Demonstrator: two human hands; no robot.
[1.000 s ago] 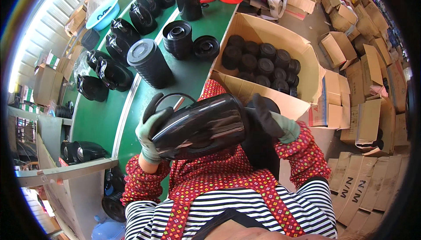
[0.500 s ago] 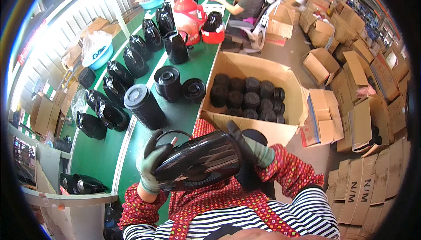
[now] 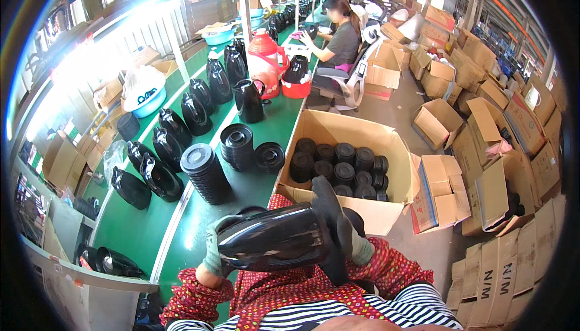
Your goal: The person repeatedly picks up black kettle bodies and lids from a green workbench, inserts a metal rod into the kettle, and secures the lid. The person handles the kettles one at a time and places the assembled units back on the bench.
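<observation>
Green-topped workbench [image 3: 130, 234] ahead | glossy black jug [image 3: 272, 240] sideways before our patterned red apron [image 3: 272, 282] | left hand [image 3: 213, 243] gripping one end; right hand [image 3: 339, 228], fingers extended at the other, grip unclear | we'd best support both ends evenly

The black jug [image 3: 273, 239] lies lower in view, toward 6 o'clock, and more level; its handle loop, which stood out clearly at the jug's 11 o'clock, no longer does. The right hand [image 3: 339, 222] has closed in on the jug's 3 o'clock end. With the view tilted up, a co-worker [image 3: 345, 44], unseen at first, appears at 1 o'clock, and the red flask [image 3: 261, 65], earlier cut off, shows whole near 12.
</observation>
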